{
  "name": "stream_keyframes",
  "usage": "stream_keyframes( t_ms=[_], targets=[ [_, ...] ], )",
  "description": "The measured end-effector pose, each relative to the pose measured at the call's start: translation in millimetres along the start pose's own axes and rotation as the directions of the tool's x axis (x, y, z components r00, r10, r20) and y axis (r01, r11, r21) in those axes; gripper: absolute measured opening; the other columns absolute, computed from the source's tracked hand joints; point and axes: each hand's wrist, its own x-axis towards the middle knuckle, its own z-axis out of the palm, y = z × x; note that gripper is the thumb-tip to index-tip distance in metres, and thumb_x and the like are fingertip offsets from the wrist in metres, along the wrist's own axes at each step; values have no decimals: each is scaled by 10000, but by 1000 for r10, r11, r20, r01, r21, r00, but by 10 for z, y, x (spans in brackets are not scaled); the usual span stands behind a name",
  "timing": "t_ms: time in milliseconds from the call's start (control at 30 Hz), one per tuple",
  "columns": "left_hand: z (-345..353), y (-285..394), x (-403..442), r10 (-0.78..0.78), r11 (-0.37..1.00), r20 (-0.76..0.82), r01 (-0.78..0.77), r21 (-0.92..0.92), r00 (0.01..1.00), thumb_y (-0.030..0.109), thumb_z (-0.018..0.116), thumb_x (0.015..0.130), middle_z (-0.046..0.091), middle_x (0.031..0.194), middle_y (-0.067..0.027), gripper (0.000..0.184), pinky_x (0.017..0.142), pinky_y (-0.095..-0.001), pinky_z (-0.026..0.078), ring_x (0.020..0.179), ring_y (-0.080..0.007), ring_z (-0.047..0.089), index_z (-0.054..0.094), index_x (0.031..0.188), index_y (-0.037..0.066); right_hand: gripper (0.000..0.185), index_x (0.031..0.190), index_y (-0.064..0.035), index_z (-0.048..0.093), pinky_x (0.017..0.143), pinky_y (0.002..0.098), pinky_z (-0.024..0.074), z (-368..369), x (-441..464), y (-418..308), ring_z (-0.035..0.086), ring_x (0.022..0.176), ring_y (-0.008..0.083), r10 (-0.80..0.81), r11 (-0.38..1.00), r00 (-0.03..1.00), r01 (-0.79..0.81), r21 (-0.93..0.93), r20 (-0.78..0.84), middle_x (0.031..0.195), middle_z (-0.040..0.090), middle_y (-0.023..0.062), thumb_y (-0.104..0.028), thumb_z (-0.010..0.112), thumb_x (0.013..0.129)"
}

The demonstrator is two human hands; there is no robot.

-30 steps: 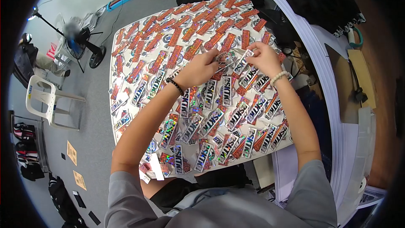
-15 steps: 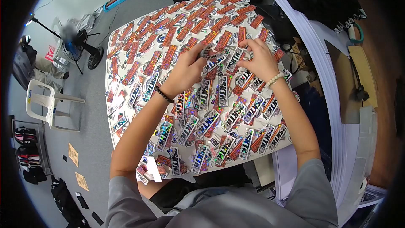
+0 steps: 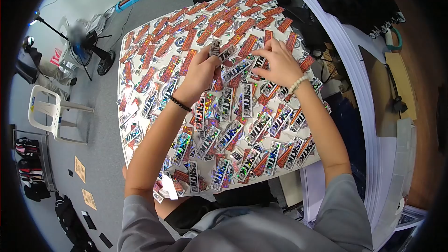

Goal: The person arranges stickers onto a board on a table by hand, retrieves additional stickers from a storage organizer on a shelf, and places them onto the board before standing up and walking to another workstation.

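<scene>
My left hand (image 3: 201, 70), with a dark bead bracelet, is closed on a small stack of silver stickers (image 3: 215, 47) with black lettering. One silver sticker (image 3: 228, 54) sticks out to the right of its fingers. My right hand (image 3: 278, 64), wearing a pale bead bracelet, is over the table with thumb and fingers apart. Below its fingertips lies another silver sticker, partly covered by the hand; I cannot tell if they touch. Between the hands a tilted silver sticker (image 3: 236, 70) lies on the piles. Farther off, red stickers (image 3: 188, 40) top the piles.
Sticker piles spread over the white table (image 3: 135, 77). To the left are a white plastic chair (image 3: 44, 112), a black fan (image 3: 100, 58) and a person's legs (image 3: 60, 74). A white frame (image 3: 347, 42) runs along the right side.
My left hand has shifted slightly left, showing the stickers in its grip more clearly. My right hand has moved slightly left and its fingers have turned downward over a silver sticker.
</scene>
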Motion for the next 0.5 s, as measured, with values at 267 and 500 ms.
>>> stream_keyframes(
  t_ms=[267,500],
  targets=[
    [-163,-17,-162,0,1000,-32,0,2,999,70,407,790,628,822,-62,198,524,-212,361,573,-72,431,512,948,15,364,986,-142,624,866,360,391,-19,-25,57,444,993,244,-29,999,1000,30,-13,11,980,461,81,-334,700,687],
    [-105,93,-253,-86,993,6,86,-75,996,63,409,802,626,878,-90,187,580,-219,397,628,-85,463,504,953,6,248,963,-135,635,843,332,411,-135,-33,198,490,949,248,-20,978,991,47,203,-134,917,503,93,-248,655,743]
  ],
)
